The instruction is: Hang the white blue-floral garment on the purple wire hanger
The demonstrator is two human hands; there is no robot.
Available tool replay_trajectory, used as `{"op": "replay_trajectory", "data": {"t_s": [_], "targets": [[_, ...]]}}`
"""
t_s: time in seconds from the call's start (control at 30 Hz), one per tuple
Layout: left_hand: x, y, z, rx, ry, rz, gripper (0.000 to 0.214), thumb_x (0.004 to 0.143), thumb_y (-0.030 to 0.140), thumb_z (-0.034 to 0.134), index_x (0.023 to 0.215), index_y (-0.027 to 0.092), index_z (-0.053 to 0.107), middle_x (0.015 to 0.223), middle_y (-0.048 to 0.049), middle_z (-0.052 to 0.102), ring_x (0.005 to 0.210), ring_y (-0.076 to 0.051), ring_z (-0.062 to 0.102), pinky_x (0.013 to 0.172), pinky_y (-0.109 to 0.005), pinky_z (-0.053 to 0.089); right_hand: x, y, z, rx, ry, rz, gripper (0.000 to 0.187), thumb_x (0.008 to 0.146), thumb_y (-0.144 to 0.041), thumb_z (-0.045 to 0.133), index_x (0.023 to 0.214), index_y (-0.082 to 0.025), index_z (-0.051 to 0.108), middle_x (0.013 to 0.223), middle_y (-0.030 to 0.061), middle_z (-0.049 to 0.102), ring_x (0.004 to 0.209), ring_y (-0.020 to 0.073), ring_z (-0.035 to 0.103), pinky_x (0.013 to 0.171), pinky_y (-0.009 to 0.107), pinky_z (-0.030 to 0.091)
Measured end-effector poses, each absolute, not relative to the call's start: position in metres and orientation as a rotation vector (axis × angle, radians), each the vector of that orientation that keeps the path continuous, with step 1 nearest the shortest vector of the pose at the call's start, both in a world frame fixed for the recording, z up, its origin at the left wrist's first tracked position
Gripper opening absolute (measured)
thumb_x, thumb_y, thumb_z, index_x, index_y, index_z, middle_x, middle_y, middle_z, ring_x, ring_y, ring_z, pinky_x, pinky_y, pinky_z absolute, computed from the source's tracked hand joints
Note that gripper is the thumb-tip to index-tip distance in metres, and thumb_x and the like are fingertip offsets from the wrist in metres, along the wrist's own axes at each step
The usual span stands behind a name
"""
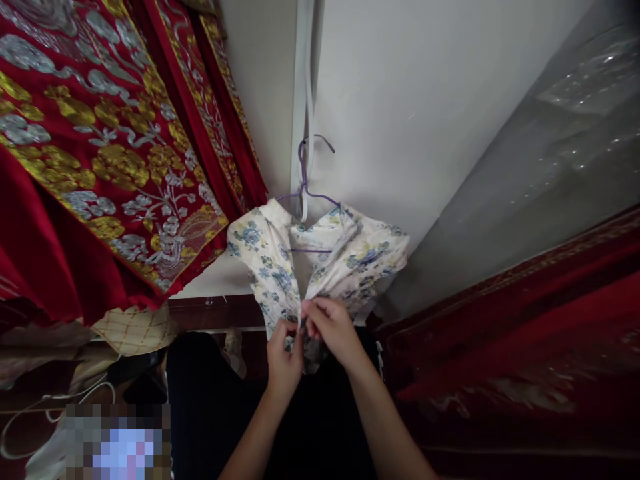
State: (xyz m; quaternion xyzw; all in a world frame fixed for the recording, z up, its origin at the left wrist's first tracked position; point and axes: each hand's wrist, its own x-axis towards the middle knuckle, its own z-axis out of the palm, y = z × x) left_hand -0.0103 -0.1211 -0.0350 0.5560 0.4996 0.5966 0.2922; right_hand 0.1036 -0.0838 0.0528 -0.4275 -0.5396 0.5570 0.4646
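Note:
A white short-sleeved dress or shirt [273, 260] with blue and yellow flowers hangs in front of me on a purple wire hanger [306, 180]. Its front lies open from the neck down to my fingers. My left hand [285, 353] pinches the left front edge. Slightly higher, my right hand [327, 327] pinches the other edge close beside it. Thumbs and fingertips are pressed together on the cloth at the front opening. Whatever small fastening may be between them is hidden. The lower part of the garment hangs over my dark-clad lap.
Red cloth with gold and silver embroidery [120, 160] hangs at the upper left. A shiny clear plastic cover [565, 153] over red garments is at the right. A white cord [310, 87] runs down the pale wall. At the lower left are a checked cream bag [135, 330] and a white cable [107, 393].

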Motion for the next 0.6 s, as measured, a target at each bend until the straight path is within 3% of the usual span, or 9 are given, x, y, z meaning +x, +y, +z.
{"op": "replay_trajectory", "data": {"t_s": [0.23, 0.37, 0.47, 0.6], "targets": [[0.015, -0.126, -0.068, 1.443, 1.312, 1.514, 0.019, 0.094, 0.033, 0.055, 0.081, 0.020, 0.056, 0.080, -0.0042, 0.056, 0.079, -0.020, 0.055, 0.074, -0.029, 0.042, 0.091, -0.006, 0.161, -0.850, -1.216, 1.088, 0.035, 0.083, -0.046, 0.067, 0.068, -0.015, 0.062, 0.048, -0.0036, 0.052, 0.038, 0.0047, 0.039, 0.038, 0.019, 0.026], [0.014, -0.117, -0.068, 1.393, 1.288, 1.516, 0.020, 0.093, 0.035, 0.057, 0.080, 0.019, 0.058, 0.077, -0.0036, 0.058, 0.078, -0.020, 0.056, 0.075, -0.029, 0.044, 0.083, -0.004, 0.167, -0.788, -1.173, 1.098, 0.032, 0.085, -0.046, 0.065, 0.073, -0.016, 0.063, 0.049, -0.0044, 0.053, 0.038, 0.0045, 0.039, 0.037, 0.018, 0.026], [-0.002, -0.101, -0.030, 1.452, 1.215, 1.591, 0.016, 0.094, 0.033, 0.056, 0.091, 0.019, 0.063, 0.089, -0.0055, 0.063, 0.088, -0.021, 0.059, 0.083, -0.031, 0.045, 0.084, -0.016, 0.152, -0.744, -1.198, 1.107, 0.031, 0.087, -0.046, 0.062, 0.076, -0.018, 0.062, 0.050, -0.0049, 0.053, 0.039, 0.0052, 0.040, 0.038, 0.019, 0.027], [-0.029, -0.069, 0.062, 1.668, 1.093, 1.924, 0.030, 0.099, 0.029, 0.048, 0.127, 0.022, 0.057, 0.104, -0.0072, 0.065, 0.100, -0.020, 0.061, 0.096, -0.036, 0.045, 0.087, -0.027, 0.150, -0.699, -1.245, 1.084, 0.026, 0.087, -0.038, 0.060, 0.070, -0.019, 0.056, 0.050, -0.0060, 0.047, 0.041, 0.0059, 0.039, 0.040, 0.019, 0.029]]}}
